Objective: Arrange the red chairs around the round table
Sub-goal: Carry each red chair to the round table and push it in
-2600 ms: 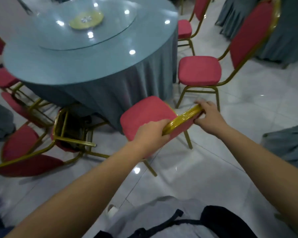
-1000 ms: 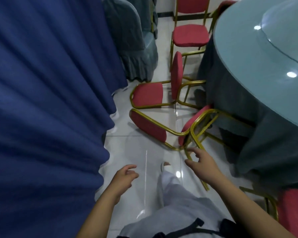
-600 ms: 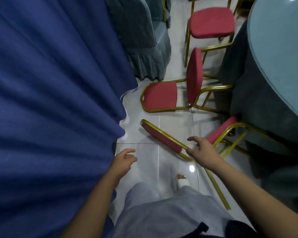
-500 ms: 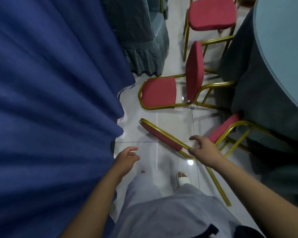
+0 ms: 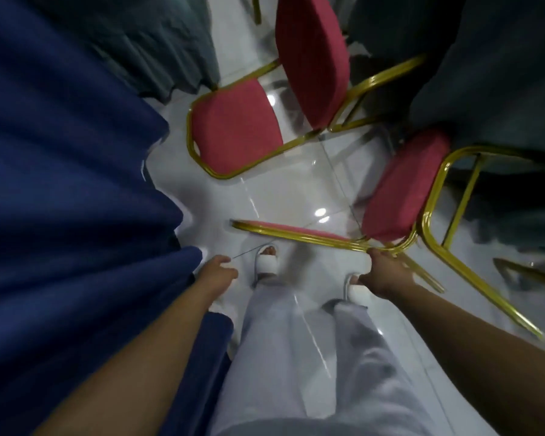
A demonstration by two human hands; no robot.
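We see the right hand (image 5: pixel 386 272) reaching down, with its fingers curled around the gold tube of the near chair (image 5: pixel 400 190). It grips at the corner where the backrest meets the seat. The left hand (image 5: pixel 219 270) holds nothing. Its fingers are loosely bent, and it hangs just beside a blue cloth (image 5: pixel 60 184) which fills the left side of the view. Between the two hands stand two feet in white slippers (image 5: pixel 266 262), under light grey trousers (image 5: pixel 312 372). The right slipper is partly hidden behind the right hand.

The near chair lies tipped over on the white tiled floor (image 5: pixel 296 190). Its red backrest lies low and almost flat, pointing to the left just in front of the feet. Its red seat stands on edge, and its gold legs point to the right, toward a dark cloth (image 5: pixel 501 73) that hangs on that side.

Behind it we see the second chair (image 5: pixel 236 133), also tipped over. Its backrest lies flat on the floor with the red side up, and its seat stands upright above it. Its gold legs also point toward the dark cloth. A strip of bare floor shows between the two chairs. At the top left, behind the blue cloth, hangs a grey pleated cloth (image 5: pixel 158 42). The whole view is somewhat blurred.
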